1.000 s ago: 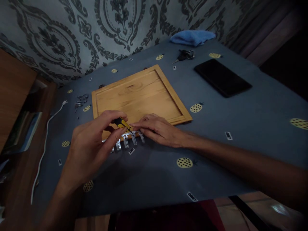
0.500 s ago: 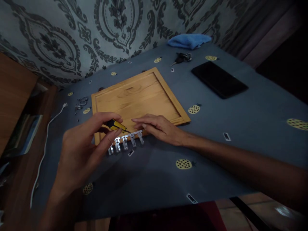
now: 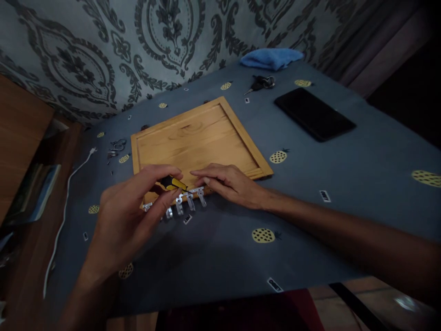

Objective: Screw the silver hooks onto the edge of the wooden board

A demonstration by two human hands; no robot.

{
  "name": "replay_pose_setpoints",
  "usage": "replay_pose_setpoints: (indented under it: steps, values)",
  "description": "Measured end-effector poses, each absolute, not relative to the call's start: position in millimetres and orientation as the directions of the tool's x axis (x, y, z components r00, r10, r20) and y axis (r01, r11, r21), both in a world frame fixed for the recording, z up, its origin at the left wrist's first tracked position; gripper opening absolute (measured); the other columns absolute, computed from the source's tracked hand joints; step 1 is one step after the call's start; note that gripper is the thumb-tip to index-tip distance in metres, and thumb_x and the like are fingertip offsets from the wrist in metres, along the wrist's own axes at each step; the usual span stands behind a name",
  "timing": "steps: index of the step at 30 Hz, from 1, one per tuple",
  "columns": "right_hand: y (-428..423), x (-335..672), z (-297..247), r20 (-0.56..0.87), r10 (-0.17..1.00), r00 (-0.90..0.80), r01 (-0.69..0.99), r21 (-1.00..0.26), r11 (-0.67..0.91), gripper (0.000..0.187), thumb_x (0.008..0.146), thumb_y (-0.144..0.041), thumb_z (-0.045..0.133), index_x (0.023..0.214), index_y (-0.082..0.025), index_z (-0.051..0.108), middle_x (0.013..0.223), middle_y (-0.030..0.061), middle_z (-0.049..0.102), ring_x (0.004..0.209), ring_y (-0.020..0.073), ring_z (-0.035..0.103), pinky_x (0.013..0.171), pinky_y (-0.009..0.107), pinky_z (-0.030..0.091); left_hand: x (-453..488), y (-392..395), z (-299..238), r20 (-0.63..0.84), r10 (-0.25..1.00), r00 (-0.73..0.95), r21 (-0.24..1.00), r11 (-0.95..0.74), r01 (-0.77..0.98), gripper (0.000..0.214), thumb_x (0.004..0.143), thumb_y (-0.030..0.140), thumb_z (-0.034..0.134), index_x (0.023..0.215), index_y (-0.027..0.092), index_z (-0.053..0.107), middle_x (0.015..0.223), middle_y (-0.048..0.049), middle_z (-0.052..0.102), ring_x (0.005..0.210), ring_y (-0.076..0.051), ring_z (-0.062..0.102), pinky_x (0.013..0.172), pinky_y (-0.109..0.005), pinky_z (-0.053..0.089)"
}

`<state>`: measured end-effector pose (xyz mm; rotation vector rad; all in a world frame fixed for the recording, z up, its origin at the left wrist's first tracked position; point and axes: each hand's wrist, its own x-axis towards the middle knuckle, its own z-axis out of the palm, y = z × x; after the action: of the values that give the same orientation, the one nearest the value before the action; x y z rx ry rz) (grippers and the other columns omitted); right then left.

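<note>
My left hand (image 3: 132,211) pinches a yellow and black screwdriver (image 3: 174,184) between thumb and fingertips. Its tip points down to the right, at a silver metal hook rail (image 3: 190,200) along the near edge of a framed wooden board (image 3: 193,138). Several hooks hang from the rail over that edge; my left fingers hide part of it. My right hand (image 3: 236,186) lies over the board's near edge, just right of the rail, fingers stretched out. Whether its hidden fingertips hold anything small does not show.
On the patterned tablecloth (image 3: 223,257) lie a black tablet (image 3: 315,114), keys (image 3: 261,84) and a blue cloth (image 3: 272,59) toward the back right. Small metal parts (image 3: 117,146) sit left of the board. A white cable (image 3: 67,202) runs down the left side.
My left hand has shifted slightly to the right with the screwdriver, uncovering the rail's left end. My right hand and the board have barely moved.
</note>
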<state>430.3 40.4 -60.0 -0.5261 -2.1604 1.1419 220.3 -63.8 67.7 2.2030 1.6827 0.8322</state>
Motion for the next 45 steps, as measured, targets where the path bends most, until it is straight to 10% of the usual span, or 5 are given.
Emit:
replay_pose_setpoints:
  steps: [45]
  values:
    - [37, 432, -57, 0.386, 0.521, -0.762, 0.031, -0.781, 0.624, 0.036, 0.110, -0.032, 0.045, 0.132, -0.017, 0.069, 0.116, 0.0133, 0.072, 0.107, 0.0232, 0.068, 0.095, 0.043, 0.055, 220, -68, 73, 0.284, 0.943, 0.170, 0.495, -0.297, 0.817, 0.017, 0.099, 0.034, 0.067, 0.116, 0.035, 0.069, 0.111, 0.0057, 0.079, 0.098, -0.018, 0.078, 0.078, -0.030, 0.064]
